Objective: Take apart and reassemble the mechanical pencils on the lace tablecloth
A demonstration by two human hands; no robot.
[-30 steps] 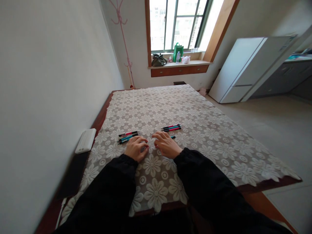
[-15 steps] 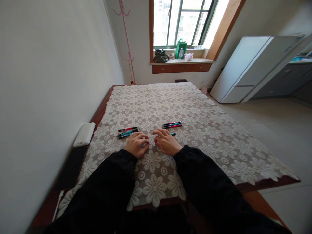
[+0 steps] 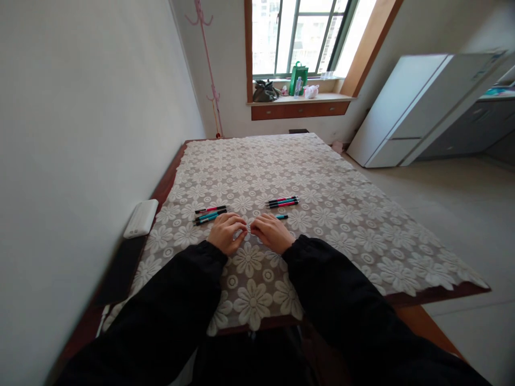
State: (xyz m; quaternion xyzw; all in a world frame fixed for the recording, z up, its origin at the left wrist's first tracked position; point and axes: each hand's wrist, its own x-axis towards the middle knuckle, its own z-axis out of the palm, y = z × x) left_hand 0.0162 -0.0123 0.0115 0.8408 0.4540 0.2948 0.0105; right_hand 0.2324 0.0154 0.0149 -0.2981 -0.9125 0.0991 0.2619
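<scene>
My left hand (image 3: pixel 228 233) and my right hand (image 3: pixel 272 232) are close together over the lace tablecloth (image 3: pixel 253 303), fingertips nearly meeting. The fingers of both are curled in a pinch. Whatever lies between them is too small or hidden to make out. Just beyond my left hand lie a red and black pen (image 3: pixel 211 209) and two blue and black pens (image 3: pixel 210 217). Part of another blue and black pen (image 3: pixel 282 217) shows from behind my right hand. Farther off, a group of red, blue and black pens (image 3: pixel 282 202) lies side by side.
At the table's left edge, a white power bank (image 3: pixel 140 219) sits by a black flat phone-like thing (image 3: pixel 120 271) with a white cable (image 3: pixel 102 320). A wall (image 3: pixel 80 134) runs along the left. Beyond the table are a window sill with bags (image 3: pixel 298 79) and a white fridge (image 3: pixel 418 107).
My hands have drawn closer together. The thin whitish strand seen between their fingertips before no longer shows. The pens lie as they did; the view has shifted slightly.
</scene>
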